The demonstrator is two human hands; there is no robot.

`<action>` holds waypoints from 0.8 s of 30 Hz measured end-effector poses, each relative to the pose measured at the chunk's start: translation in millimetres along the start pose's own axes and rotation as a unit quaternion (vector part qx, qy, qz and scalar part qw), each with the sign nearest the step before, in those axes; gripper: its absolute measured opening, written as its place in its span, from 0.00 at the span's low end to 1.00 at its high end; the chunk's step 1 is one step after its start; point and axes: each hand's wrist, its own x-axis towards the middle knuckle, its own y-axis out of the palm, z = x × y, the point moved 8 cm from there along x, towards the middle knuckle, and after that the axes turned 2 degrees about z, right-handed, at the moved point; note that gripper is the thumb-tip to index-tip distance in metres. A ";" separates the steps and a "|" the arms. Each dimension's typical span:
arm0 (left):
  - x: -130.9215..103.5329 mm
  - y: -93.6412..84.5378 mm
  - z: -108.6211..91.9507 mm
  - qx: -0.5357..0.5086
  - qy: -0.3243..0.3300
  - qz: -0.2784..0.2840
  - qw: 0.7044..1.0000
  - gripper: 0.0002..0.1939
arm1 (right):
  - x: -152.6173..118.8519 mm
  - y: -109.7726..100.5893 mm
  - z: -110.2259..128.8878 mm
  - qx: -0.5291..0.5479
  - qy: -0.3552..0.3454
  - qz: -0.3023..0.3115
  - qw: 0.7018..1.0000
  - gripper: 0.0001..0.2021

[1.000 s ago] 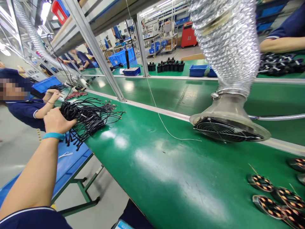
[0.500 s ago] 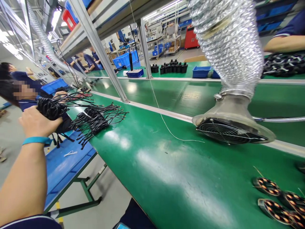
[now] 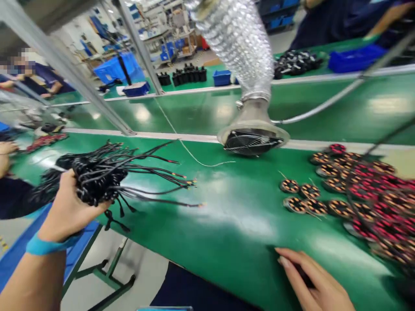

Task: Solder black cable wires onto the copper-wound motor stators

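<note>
A thick bundle of coiled black cables (image 3: pixel 100 177) is gripped in my left hand (image 3: pixel 66 207), which is raised over the bench's front edge. The cables' thin ends, some with bare copper-coloured tips, fan out to the right. A second black cable bundle (image 3: pixel 52 183) lies behind it, partly hidden. My right hand (image 3: pixel 319 283) is low over the green bench top (image 3: pixel 201 233), its fingers stretched forward with tips close together and a gap behind them. I see nothing held in it. Several ring-shaped motor stators (image 3: pixel 313 205) with copper windings lie beyond it.
A fume extraction hood (image 3: pixel 253 134) hangs from a silver duct over the bench. A pile of red and copper stators (image 3: pixel 382 203) covers the right side. A thin pale wire (image 3: pixel 194 157) dangles onto the bench. A blue cart (image 3: pixel 81 255) stands at left; other people are nearby.
My left hand has brought the cable bundle rightward and down over the bench. My right hand has come into view at lower right. The view has turned right, showing more stators.
</note>
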 end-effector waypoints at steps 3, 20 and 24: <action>-0.2 48.7 -55.0 -0.041 0.106 0.101 0.988 0.32 | 3.3 -8.4 13.9 0.016 0.023 -0.015 0.999 0.07; 7.9 160.9 -123.8 0.003 0.319 0.365 0.875 0.42 | 14.9 -35.8 21.6 -0.014 0.060 -0.079 0.995 0.10; 17.7 184.0 -129.6 0.023 0.301 0.372 0.878 0.32 | 31.1 -12.4 34.0 -0.064 0.005 0.038 0.997 0.12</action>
